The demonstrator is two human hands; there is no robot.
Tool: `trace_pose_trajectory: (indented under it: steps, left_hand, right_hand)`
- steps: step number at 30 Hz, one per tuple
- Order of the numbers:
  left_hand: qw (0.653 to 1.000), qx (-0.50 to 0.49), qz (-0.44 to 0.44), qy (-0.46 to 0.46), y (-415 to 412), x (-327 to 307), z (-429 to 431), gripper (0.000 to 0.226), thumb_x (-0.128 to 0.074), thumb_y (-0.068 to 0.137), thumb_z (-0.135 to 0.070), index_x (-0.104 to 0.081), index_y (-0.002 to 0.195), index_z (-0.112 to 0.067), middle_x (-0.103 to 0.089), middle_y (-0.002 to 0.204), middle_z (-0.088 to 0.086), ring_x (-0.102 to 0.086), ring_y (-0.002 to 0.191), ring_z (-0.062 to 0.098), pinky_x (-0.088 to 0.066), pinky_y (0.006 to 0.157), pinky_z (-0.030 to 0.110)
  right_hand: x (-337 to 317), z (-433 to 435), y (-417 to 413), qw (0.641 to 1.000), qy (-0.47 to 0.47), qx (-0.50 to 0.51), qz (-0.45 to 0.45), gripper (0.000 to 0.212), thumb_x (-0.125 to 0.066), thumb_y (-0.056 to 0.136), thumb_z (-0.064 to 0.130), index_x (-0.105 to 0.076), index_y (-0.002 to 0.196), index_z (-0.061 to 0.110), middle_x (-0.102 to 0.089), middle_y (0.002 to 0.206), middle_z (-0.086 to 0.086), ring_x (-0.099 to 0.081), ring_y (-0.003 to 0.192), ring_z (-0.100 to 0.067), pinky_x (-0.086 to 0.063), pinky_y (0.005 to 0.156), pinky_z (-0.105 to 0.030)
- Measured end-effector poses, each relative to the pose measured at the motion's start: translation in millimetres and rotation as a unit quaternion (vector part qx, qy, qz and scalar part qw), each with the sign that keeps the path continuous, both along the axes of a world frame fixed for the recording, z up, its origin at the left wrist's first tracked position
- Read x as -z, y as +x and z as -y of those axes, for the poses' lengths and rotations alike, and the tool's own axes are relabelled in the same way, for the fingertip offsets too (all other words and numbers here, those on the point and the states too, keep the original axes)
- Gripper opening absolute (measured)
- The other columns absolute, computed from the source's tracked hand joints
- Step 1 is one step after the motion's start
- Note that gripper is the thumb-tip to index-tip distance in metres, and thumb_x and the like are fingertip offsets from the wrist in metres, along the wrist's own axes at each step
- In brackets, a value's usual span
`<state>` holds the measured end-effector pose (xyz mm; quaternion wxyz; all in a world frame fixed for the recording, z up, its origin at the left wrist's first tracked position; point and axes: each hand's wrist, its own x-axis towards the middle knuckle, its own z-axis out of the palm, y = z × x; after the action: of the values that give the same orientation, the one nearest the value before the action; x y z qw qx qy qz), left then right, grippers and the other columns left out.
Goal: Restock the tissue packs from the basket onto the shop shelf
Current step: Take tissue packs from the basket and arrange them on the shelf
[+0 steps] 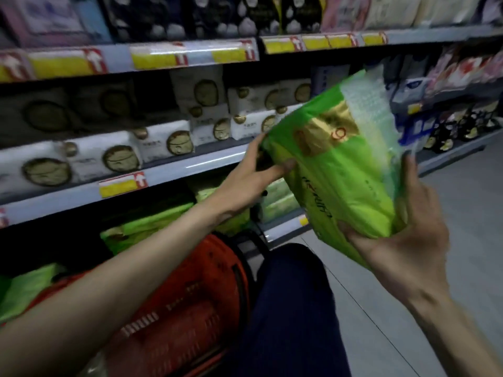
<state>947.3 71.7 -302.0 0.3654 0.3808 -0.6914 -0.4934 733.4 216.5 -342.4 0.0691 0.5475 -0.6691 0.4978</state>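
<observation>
A green tissue pack (pixel 343 170) with a gold patch is held tilted in the air in front of the shelves. My left hand (pixel 253 175) grips its left end, thumb on the front face. My right hand (pixel 405 235) cups its lower right corner, fingers curled round the edge. Below my left arm sits the red basket (pixel 190 303) on the floor; its contents are hard to make out. More green packs (pixel 152 227) lie on the bottom shelf behind the basket.
White tissue packs (pixel 109 156) fill the middle shelf (pixel 177 170), with yellow and red price tags on its edge. Dark and pink packs stand on the top shelf. My knee in dark trousers (pixel 294 308) is beside the basket. Grey tiled floor (pixel 462 202) stretches to the right.
</observation>
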Motion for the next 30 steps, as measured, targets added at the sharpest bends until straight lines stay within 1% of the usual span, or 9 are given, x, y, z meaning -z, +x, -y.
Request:
trace_pose_trajectory:
  steps: [3, 7, 11, 14, 17, 19, 22, 25, 30]
  left_hand:
    - [0.997, -0.045, -0.06, 0.015, 70.9, -8.6, -5.3, 0.101, -0.083, 0.077, -0.051, -0.012, 0.149, -0.063, -0.046, 0.152, -0.011, -0.055, 0.136, 0.019, -0.056, 0.097, 0.051]
    - [0.973, -0.115, -0.175, 0.096, 163.5, -3.3, -15.3, 0.119, -0.099, 0.061, -0.031, -0.024, 0.15, -0.058, -0.062, 0.144, 0.008, -0.069, 0.117, 0.035, -0.056, 0.091, 0.064]
    - [0.938, -0.17, -0.234, 0.193, 241.6, 15.1, -46.7, 0.065, -0.066, 0.089, -0.024, -0.049, 0.151, -0.02, -0.065, 0.137, 0.02, -0.071, 0.104, 0.037, -0.059, 0.094, 0.053]
    - [0.868, -0.255, -0.343, 0.252, 285.4, 46.6, -77.0, 0.061, -0.039, 0.091, -0.002, -0.05, 0.15, -0.012, -0.063, 0.138, 0.023, -0.067, 0.115, 0.043, -0.051, 0.101, 0.061]
    - [0.794, -0.27, -0.419, 0.346, 303.3, 72.0, -98.7, 0.069, -0.043, 0.097, -0.049, -0.057, 0.142, 0.001, -0.061, 0.137, 0.03, -0.063, 0.121, 0.047, -0.046, 0.108, 0.06]
    - [0.787, -0.26, -0.42, 0.37, 306.5, 81.5, -106.0, 0.093, -0.041, 0.09, -0.076, -0.071, 0.123, 0.005, -0.067, 0.128, 0.031, -0.07, 0.109, 0.046, -0.058, 0.091, 0.058]
    - [0.815, -0.27, -0.365, 0.359, 304.4, 86.2, -105.6, 0.067, -0.052, 0.094, -0.06, -0.078, 0.111, -0.001, -0.075, 0.111, 0.026, -0.077, 0.087, 0.041, -0.061, 0.075, 0.048]
    - [0.822, -0.321, -0.308, 0.357, 308.4, 99.9, -97.3, 0.039, -0.06, 0.092, -0.041, -0.074, 0.103, -0.006, -0.077, 0.092, 0.021, -0.075, 0.069, 0.033, -0.057, 0.067, 0.037]
    - [0.801, -0.341, -0.321, 0.374, 303.9, 112.4, -85.6, 0.039, -0.053, 0.092, -0.04, -0.072, 0.093, -0.005, -0.075, 0.084, 0.02, -0.071, 0.066, 0.033, -0.052, 0.078, 0.041]
  right_hand:
    - [-29.5, 16.6, 40.7, 0.991, -0.048, -0.102, -0.07, 0.122, -0.087, 0.064, 0.048, -0.029, 0.166, 0.014, -0.055, 0.14, -0.015, -0.054, 0.126, -0.028, -0.037, 0.1, -0.022]
    - [-41.1, 46.0, 97.4, 0.962, -0.102, -0.206, -0.144, 0.118, -0.09, 0.069, 0.042, -0.026, 0.165, 0.013, -0.057, 0.136, -0.017, -0.061, 0.12, -0.036, -0.051, 0.095, -0.047]
    - [-24.2, 68.0, 159.1, 0.903, -0.172, -0.287, -0.271, 0.077, -0.067, 0.094, 0.05, -0.037, 0.158, 0.02, -0.064, 0.133, -0.025, -0.062, 0.108, -0.04, -0.046, 0.08, -0.048]
    - [7.1, 87.8, 188.0, 0.856, -0.179, -0.35, -0.335, 0.062, -0.058, 0.099, 0.044, -0.042, 0.157, 0.032, -0.063, 0.136, -0.024, -0.06, 0.11, -0.035, -0.039, 0.083, -0.044]
    - [39.1, 109.5, 205.4, 0.816, -0.162, -0.375, -0.41, 0.087, -0.069, 0.075, 0.013, -0.045, 0.156, 0.034, -0.061, 0.144, -0.017, -0.063, 0.121, -0.033, -0.039, 0.087, -0.044]
    - [55.4, 115.8, 220.6, 0.778, -0.166, -0.394, -0.461, 0.085, -0.059, 0.074, -0.001, -0.051, 0.15, 0.037, -0.064, 0.145, -0.014, -0.067, 0.124, -0.033, -0.041, 0.092, -0.044]
    - [83.7, 116.9, 236.4, 0.759, -0.159, -0.421, -0.47, 0.074, -0.037, 0.092, -0.008, -0.051, 0.148, 0.039, -0.063, 0.146, -0.01, -0.062, 0.127, -0.029, -0.039, 0.097, -0.045]
    - [112.1, 117.9, 241.4, 0.779, -0.081, -0.414, -0.464, 0.122, -0.065, 0.053, -0.009, -0.037, 0.16, 0.042, -0.055, 0.155, -0.007, -0.056, 0.134, -0.029, -0.037, 0.098, -0.048]
    - [107.3, 144.1, 237.6, 0.807, 0.059, -0.429, -0.402, 0.134, -0.095, 0.061, 0.046, -0.01, 0.165, 0.051, -0.031, 0.168, -0.002, -0.035, 0.149, -0.032, -0.034, 0.111, -0.056]
